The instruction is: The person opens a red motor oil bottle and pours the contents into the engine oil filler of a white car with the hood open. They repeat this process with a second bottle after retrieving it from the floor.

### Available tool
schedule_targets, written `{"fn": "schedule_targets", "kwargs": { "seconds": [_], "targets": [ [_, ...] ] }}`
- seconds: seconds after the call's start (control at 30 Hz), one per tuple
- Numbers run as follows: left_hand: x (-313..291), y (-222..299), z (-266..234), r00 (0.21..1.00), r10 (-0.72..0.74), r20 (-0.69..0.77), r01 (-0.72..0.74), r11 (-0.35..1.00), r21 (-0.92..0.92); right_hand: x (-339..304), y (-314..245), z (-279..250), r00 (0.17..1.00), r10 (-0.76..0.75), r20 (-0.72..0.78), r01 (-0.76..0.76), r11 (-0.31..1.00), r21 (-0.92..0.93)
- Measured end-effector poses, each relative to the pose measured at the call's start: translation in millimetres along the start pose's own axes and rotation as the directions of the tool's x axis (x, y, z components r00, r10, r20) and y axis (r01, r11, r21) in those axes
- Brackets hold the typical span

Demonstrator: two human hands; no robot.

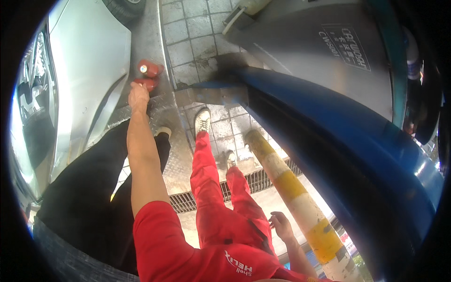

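Note:
My left arm reaches forward beside the car. My left hand (139, 97) is closed around a small red object (147, 83), whose exact kind I cannot make out. Just beyond it, over the metal floor plate, is a red rounded, bottle-like thing (149, 69) with a pale round spot on its end. Low by my right hip hangs my right hand (282, 226), its fingers loosely bent and apart, with nothing seen in it. The nearest thing to that side is a yellow and white striped post (287, 185).
A silver car (89, 56) stands close on the left. Beside my left arm is a person in black trousers (89, 188). On the right, a blue beam (329, 122) runs along a large grey machine panel (329, 51). A drain grate (258, 181) crosses the tiled floor (188, 35).

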State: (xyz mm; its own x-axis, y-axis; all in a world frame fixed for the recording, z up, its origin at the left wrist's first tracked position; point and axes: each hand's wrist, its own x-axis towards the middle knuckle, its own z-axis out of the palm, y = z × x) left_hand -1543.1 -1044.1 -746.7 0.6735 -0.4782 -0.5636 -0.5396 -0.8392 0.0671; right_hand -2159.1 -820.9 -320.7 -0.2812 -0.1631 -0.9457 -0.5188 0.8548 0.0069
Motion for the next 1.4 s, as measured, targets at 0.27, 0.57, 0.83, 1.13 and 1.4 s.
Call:
{"fn": "schedule_targets", "kwargs": {
  "seconds": [0.27, 0.57, 0.83, 1.13, 1.4],
  "targets": [
    [-111.6, 2.6, 13.9, 0.981, 0.147, -0.126, -0.159, 0.984, -0.082, -8.1, 44.4, 4.1, 0.987, -0.160, -0.001, 0.160, 0.983, 0.090],
    [-433.3, 9.3, -45.6, 0.941, 0.269, -0.205, -0.313, 0.921, -0.230, -22.6, 89.5, 6.7, 0.696, -0.717, 0.039, 0.717, 0.690, -0.098],
    [-750.7, -72.1, -119.2, 0.839, 0.455, -0.298, -0.541, 0.752, -0.376, -84.1, 141.4, 11.8, 0.078, -0.997, 0.017, 0.932, 0.067, -0.356],
    [-967.8, -209.9, -127.1, 0.879, 0.315, -0.359, -0.469, 0.704, -0.532, -143.7, 252.5, 52.1, -0.064, -0.920, 0.387, 0.953, -0.172, -0.250],
    [-1020.8, -374.1, -125.1, 0.883, 0.006, -0.470, -0.367, 0.634, -0.681, -227.4, 284.7, 173.6, 0.019, -0.714, 0.700, 0.984, -0.109, -0.138]
  ]
}}
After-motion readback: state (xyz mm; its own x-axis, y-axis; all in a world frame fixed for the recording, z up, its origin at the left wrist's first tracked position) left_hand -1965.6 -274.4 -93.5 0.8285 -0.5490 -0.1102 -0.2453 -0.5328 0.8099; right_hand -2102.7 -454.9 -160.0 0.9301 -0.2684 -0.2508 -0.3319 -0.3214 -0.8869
